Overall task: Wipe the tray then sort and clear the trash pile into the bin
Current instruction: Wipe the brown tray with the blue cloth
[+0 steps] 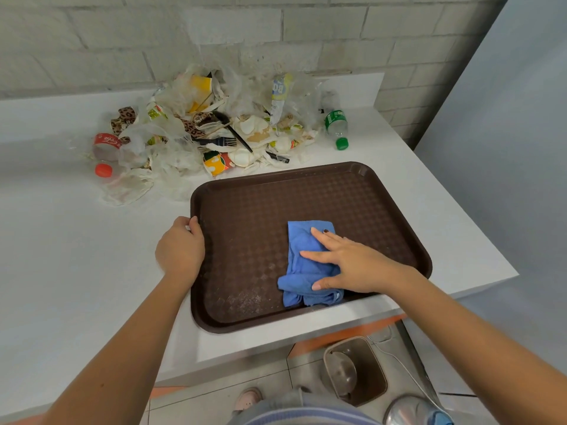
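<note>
Brown tray (306, 204) on a white counter (76, 240), blue cloth (299, 243) at its 5 o'clock, pressed by the right hand (352, 265), fingers straight. The left hand (181, 246) grips the rim at 9 o'clock. Trash (214, 130) lies beyond at 11 o'clock; bin (377, 372) below at 5.

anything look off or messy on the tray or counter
Whitish smears mark the near-left part of the tray, which looks like leftover residue. Behind it the trash pile sprawls loose over the counter, and a green-capped bottle lies on its side.
</note>
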A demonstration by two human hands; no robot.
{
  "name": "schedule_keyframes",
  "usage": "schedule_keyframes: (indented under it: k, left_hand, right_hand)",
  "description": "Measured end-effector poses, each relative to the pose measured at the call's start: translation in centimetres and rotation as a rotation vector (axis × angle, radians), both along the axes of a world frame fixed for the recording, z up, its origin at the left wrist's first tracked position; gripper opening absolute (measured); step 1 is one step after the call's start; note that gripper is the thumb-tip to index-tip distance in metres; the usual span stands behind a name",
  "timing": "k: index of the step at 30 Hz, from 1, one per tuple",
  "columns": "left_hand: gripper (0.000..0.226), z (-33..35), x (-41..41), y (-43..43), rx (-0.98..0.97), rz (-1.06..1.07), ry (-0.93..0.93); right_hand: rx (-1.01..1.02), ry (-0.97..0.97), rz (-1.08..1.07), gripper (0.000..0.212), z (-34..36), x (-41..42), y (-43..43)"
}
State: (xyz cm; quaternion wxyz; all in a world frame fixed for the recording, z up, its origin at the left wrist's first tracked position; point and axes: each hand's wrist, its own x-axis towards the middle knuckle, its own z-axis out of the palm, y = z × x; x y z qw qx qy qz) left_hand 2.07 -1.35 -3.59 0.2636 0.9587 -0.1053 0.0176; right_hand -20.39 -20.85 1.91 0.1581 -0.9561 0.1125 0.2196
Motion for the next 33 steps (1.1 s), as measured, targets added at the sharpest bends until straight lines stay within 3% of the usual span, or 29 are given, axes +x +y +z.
schedule_keyframes:
  k: [9,13,19,25,33]
  left_hand:
    - [0.04,0.0,-0.1,0.1,-0.017,-0.009,-0.02]
    - [0.04,0.1,-0.1,0.0,-0.011,0.002,-0.02]
    - [0.04,-0.2,0.1,0.1,0.004,-0.014,-0.028]
    - [0.043,0.0,0.4,0.5,0.031,-0.069,-0.025]
    - [0.041,-0.2,1.1,0.8,0.138,-0.127,-0.02]
  right_hand:
    - [-0.13,-0.003,-0.411,0.072,0.0,-5.6,-4.2]
    - [-0.088,-0.035,-0.474,0.074,-0.6,-8.0,-3.9]
    - [-0.121,-0.089,-0.521,0.091,-2.8,-6.3,-3.5]
    - [0.081,-0.269,-0.659,0.12,-2.5,-0.2,-6.1]
    - [-0.186,-0.22,-0.588,0.09,-3.9,8.6,-9.2]
